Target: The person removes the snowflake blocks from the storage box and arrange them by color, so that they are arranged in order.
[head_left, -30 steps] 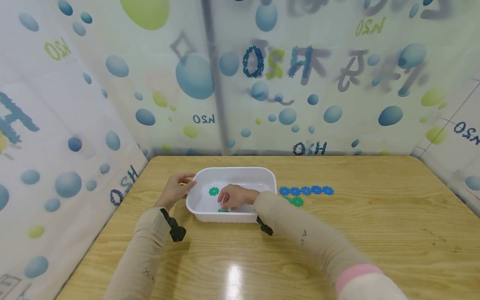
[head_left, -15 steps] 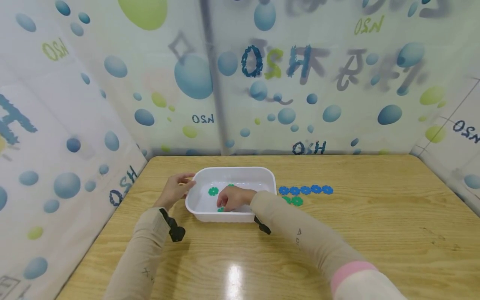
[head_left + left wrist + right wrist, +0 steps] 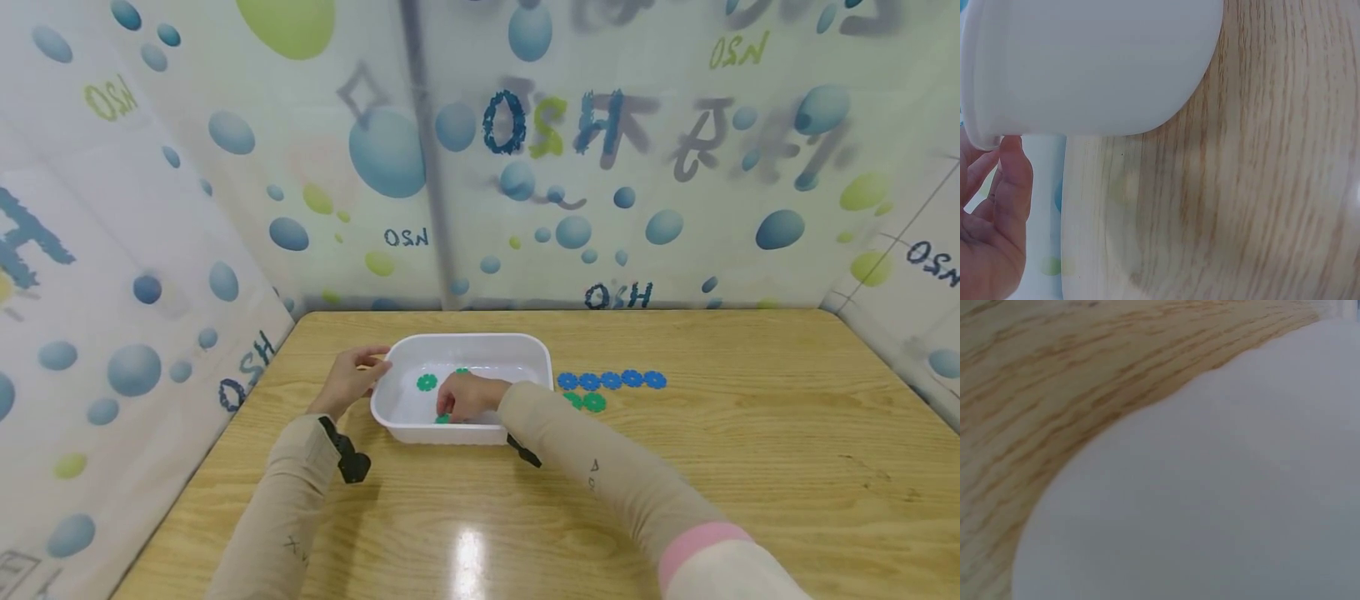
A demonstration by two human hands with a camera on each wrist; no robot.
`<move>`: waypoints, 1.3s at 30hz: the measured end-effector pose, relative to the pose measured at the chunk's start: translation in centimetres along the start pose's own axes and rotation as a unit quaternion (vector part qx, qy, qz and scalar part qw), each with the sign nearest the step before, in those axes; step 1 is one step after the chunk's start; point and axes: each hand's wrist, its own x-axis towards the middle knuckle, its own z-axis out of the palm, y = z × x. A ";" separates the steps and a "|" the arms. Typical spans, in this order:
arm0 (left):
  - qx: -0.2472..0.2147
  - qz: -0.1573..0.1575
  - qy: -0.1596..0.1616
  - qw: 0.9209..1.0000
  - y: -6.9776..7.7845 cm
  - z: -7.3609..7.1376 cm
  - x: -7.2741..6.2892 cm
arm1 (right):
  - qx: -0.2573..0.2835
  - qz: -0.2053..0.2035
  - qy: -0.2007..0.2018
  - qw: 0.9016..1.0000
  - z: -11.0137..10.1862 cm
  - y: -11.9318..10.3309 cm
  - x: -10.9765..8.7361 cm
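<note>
At the left end of the white plastic tub [image 3: 465, 434], my left hand [image 3: 348, 379] holds the rim between thumb and fingers. The left wrist view has this left hand [image 3: 997, 212] with bent fingers against the rim. My right hand [image 3: 470, 396] reaches down inside the tub, its fingers curled, pinching a small green flower-shaped disc [image 3: 442, 419] near the front wall; the fingertips are partly hidden. Another green disc [image 3: 427, 382] lies flat in the tub, and a third green disc [image 3: 462, 371] peeks out behind the hand. The right wrist view is filled by the tub's outer wall [image 3: 1210, 487].
Right of the tub, several blue flower-shaped discs [image 3: 611, 381] form a row on the wooden table [image 3: 750, 417]. Before them lie two green discs [image 3: 594, 402], one partly hidden by the right sleeve. A patterned curtain [image 3: 562, 167] stands behind the table.
My right hand has shifted slightly left and down within the tub, uncovering the green disc behind it. The left hand and the tub stay put.
</note>
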 end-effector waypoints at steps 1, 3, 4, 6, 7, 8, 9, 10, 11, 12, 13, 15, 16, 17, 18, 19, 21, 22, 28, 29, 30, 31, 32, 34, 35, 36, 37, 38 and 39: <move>0.000 -0.001 0.000 1.000 0.0 0.0 0.0 | 0.000 0.001 0.000 1.000 0.0 0.0 0.0; -0.001 -0.004 0.001 1.000 0.1 0.0 0.1 | -0.001 -0.002 0.002 1.000 0.0 0.0 0.1; -0.001 -0.005 0.001 1.000 0.1 0.0 0.0 | 0.001 -0.004 0.005 1.000 0.0 0.0 0.1; 0.001 -0.007 0.001 1.000 0.1 0.0 0.0 | 0.006 -0.006 0.011 1.000 0.0 0.0 0.1; 0.001 -0.007 0.001 1.000 0.1 0.0 0.0 | 0.006 -0.007 0.015 1.000 0.0 0.1 0.1; 0.000 -0.008 0.001 1.000 0.1 0.0 0.0 | 0.006 -0.008 0.020 1.000 0.0 0.1 0.0; 0.001 -0.008 0.001 1.000 0.1 0.0 -0.1 | 0.007 -0.008 0.023 1.000 0.0 0.1 0.0; 0.001 -0.007 0.001 1.000 0.1 0.0 -0.1 | 0.008 -0.007 0.026 1.000 -0.1 0.1 0.0; 0.001 -0.007 0.000 1.000 0.1 0.0 -0.1 | 0.008 -0.006 0.029 1.000 -0.1 0.1 -0.1; 0.000 -0.009 0.002 1.000 0.1 0.0 -0.1 | 0.008 -0.006 0.031 0.999 -0.1 0.1 -0.1; -0.001 -0.009 0.002 1.000 0.1 0.0 -0.1 | 0.009 -0.006 0.032 0.999 -0.1 0.1 -0.2; 0.001 -0.009 0.003 1.000 0.1 0.0 -0.1 | 0.019 -0.003 0.033 0.999 -0.2 0.1 -0.2; 0.000 -0.009 0.003 1.000 0.1 0.0 -0.1 | 0.023 -0.003 0.034 0.999 -0.2 0.0 -0.3; 0.000 -0.009 0.003 1.000 0.1 0.0 -0.1 | 0.029 -0.001 0.034 0.999 -0.3 0.0 -0.3; 0.001 -0.010 0.003 1.000 0.1 0.0 -0.1 | 0.035 0.001 0.035 0.999 -0.3 0.1 -0.3; 0.001 -0.010 0.003 1.000 0.1 0.0 -0.1 | 0.042 0.002 0.035 0.998 -0.3 0.1 -0.3; 0.002 -0.009 0.003 1.000 0.0 0.0 -0.1 | 0.057 0.009 0.032 0.998 -0.4 0.2 -0.3; 0.001 -0.009 0.003 1.000 0.0 0.0 -0.1 | 0.064 0.011 0.031 0.997 -0.4 0.2 -0.3; -0.001 -0.002 0.005 1.000 0.0 0.1 0.0 | 0.080 0.016 0.014 0.997 -0.5 0.5 -0.3; -0.002 0.000 0.005 1.000 0.1 0.1 0.0 | 0.082 0.016 0.012 0.996 -0.5 0.5 -0.4; -0.002 0.000 0.005 1.000 0.1 0.1 0.0 | 0.083 0.015 0.011 0.996 -0.5 0.5 -0.5; -0.003 0.001 0.006 1.000 0.1 0.1 0.0 | 0.090 0.016 0.009 0.996 -0.5 0.5 -0.6; -0.003 0.001 0.006 1.000 0.1 0.1 0.0 | 0.096 0.016 0.008 0.995 -0.6 0.4 -0.7; -0.004 0.001 0.006 1.000 0.1 0.1 -0.1 | 0.113 0.021 0.008 0.993 -0.6 0.4 -0.8; -0.004 0.000 0.006 1.000 0.1 0.1 -0.1 | 0.124 0.023 0.010 0.992 -0.6 0.4 -0.9; -0.004 -0.001 0.005 1.000 0.1 0.1 -0.1 | 0.132 0.025 0.012 0.991 -0.7 0.5 -1.0; -0.003 -0.001 0.005 1.000 0.1 0.1 -0.1 | 0.141 0.027 0.014 0.990 -0.7 0.4 -1.0; -0.002 -0.002 0.005 1.000 0.1 0.1 -0.1 | 0.148 0.027 0.017 0.988 -0.8 0.5 -1.1; -0.002 -0.003 0.005 1.000 0.1 0.1 -0.1 | 0.156 0.029 0.019 0.987 -0.9 0.5 -1.2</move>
